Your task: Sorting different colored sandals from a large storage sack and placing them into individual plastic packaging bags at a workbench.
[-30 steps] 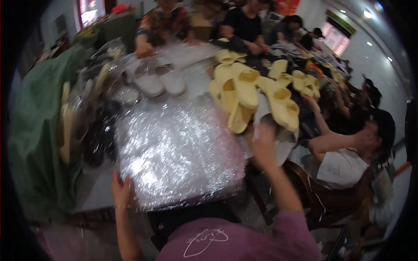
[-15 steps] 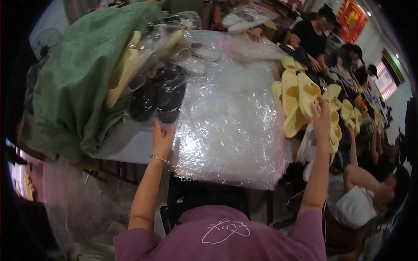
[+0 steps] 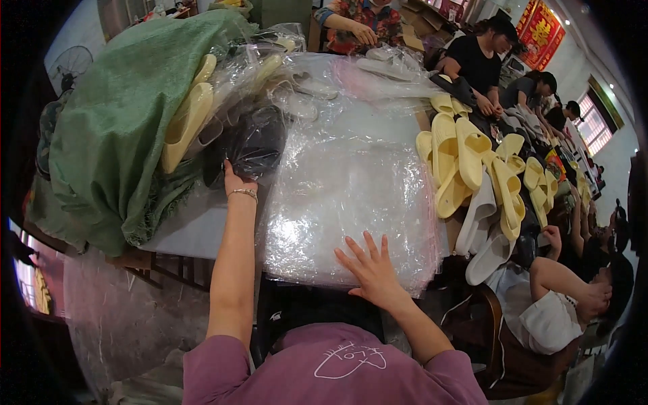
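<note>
Red sign [image 3: 538, 28] hung top right; green sack [image 3: 115, 128] sat left on the table [image 3: 189, 233]. Clear bag stack [image 3: 347, 202] lay mid-table, yellow slippers [image 3: 466, 162] beside it. Right hand [image 3: 370, 268] lay flat on the stack's near edge, fingers wide. Left hand [image 3: 237, 182] reached up at bagged black slippers [image 3: 253, 142]; grip hidden, cannot tell.

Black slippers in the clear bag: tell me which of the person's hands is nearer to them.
Left. The left hand reaches up against the bagged black slippers, touching the bag's lower edge. The right hand lies flat on the stack of clear plastic bags, nearer the table's front edge.
</note>
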Available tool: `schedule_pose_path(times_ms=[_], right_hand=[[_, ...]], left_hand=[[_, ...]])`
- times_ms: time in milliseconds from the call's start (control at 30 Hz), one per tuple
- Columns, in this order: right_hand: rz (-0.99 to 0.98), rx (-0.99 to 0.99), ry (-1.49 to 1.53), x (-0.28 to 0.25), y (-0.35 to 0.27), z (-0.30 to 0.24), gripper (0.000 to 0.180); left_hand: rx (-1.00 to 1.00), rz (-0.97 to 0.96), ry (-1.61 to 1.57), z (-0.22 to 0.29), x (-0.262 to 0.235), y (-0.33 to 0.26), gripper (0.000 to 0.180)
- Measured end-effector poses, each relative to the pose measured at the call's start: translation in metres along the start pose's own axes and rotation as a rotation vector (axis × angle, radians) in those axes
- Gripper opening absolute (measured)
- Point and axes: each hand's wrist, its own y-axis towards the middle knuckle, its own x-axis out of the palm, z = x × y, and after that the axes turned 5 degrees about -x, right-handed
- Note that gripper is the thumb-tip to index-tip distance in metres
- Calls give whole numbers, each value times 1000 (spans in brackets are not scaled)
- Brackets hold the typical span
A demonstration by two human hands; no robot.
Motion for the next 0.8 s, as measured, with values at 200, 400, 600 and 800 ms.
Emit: schedule_pose_path(times_ms=[200,400,600,800], right_hand=[[93,40,-28,17,-2,-4,103],[192,37,-53,37,-2,-1,77],[196,-9,-69,39,0,4,68],[191,11,-86,43,2,4,65]], left_hand=[[-77,-170,48,-16,40,-10,44],[34,37,-118,15,58,32,22],[-110,-252,-27,41,57,-10,33],[-482,-665,248,36,7,-107,25]])
